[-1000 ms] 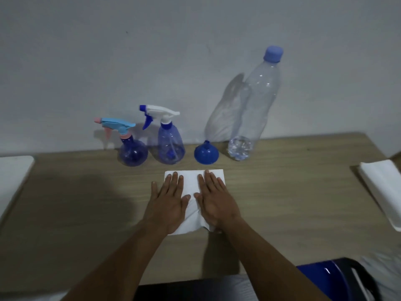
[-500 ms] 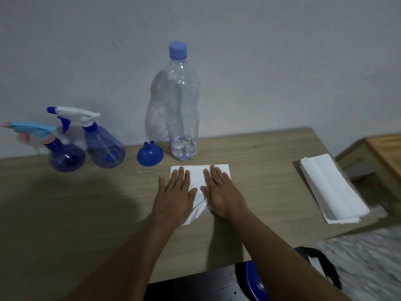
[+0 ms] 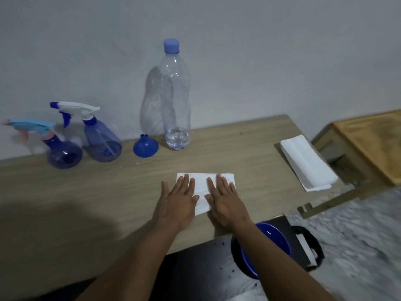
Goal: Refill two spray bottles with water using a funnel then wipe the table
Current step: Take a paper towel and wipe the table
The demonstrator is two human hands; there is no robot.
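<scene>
Far row and right edge blocked; bare table between and near left.
The blue-trigger spray bottle, white-trigger spray bottle, funnel and water bottle line the far wall, left to centre; a towel stack sits far right.

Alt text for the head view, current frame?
The left hand and right hand lie flat on a white paper towel on a wooden table. Behind: blue-trigger spray bottle, white-trigger spray bottle, inverted blue funnel, nearly empty water bottle; paper towel stack at right.
</scene>
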